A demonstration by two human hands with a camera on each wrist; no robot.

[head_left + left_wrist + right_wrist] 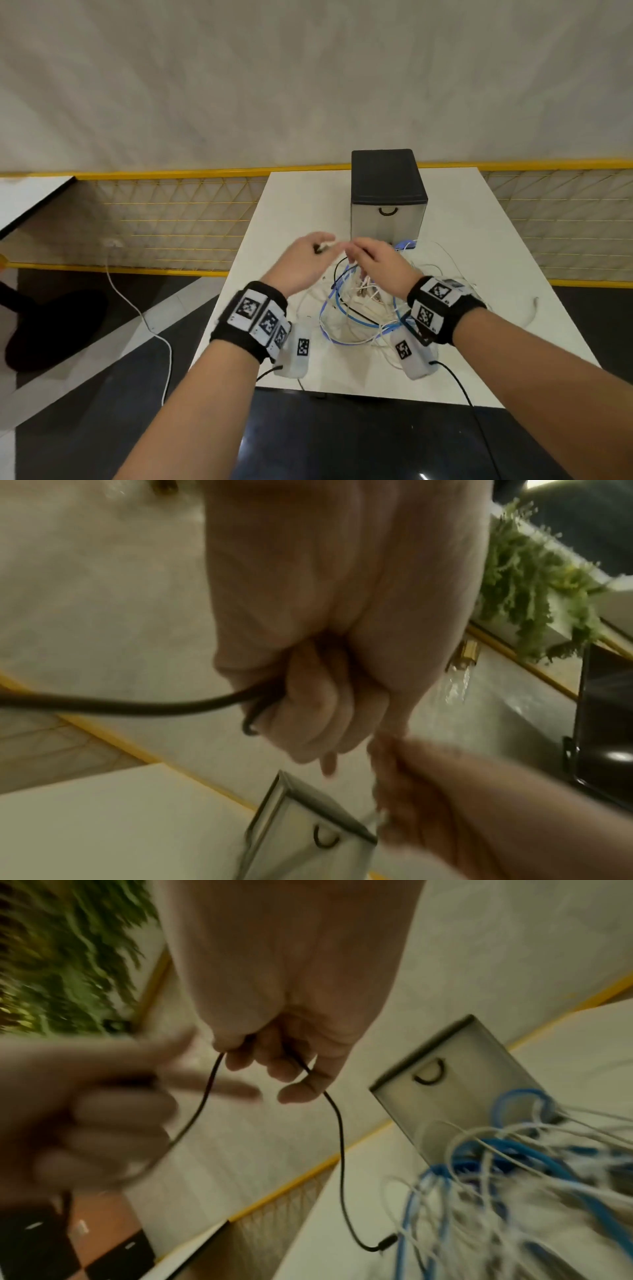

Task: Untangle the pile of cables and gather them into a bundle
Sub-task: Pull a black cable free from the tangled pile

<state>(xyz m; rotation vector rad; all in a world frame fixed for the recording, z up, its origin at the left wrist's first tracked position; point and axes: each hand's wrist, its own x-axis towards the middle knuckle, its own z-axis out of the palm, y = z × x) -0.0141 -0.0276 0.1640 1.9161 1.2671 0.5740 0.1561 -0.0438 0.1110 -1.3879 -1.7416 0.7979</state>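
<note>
A tangle of blue and white cables [356, 318] lies in the middle of the white table [301, 205]. Both hands are raised above it, close together. My left hand [320, 245] has its fingers curled round a thin black cable [137, 706], seen close in the left wrist view [308, 723]. My right hand [356, 253] grips the same black cable [341, 1137] a short way along, fingers folded over it [274, 1069]. From the right hand the cable hangs down to a small plug [387, 1241] beside the pile [514, 1177]. The motion blurs both hands.
A small drawer box [388, 192] with a black top and a ring handle stands just behind the pile. A yellow mesh fence [171, 222] runs behind the table. A white cord [144, 318] trails over the floor at left. Green plants [531, 588] hang nearby.
</note>
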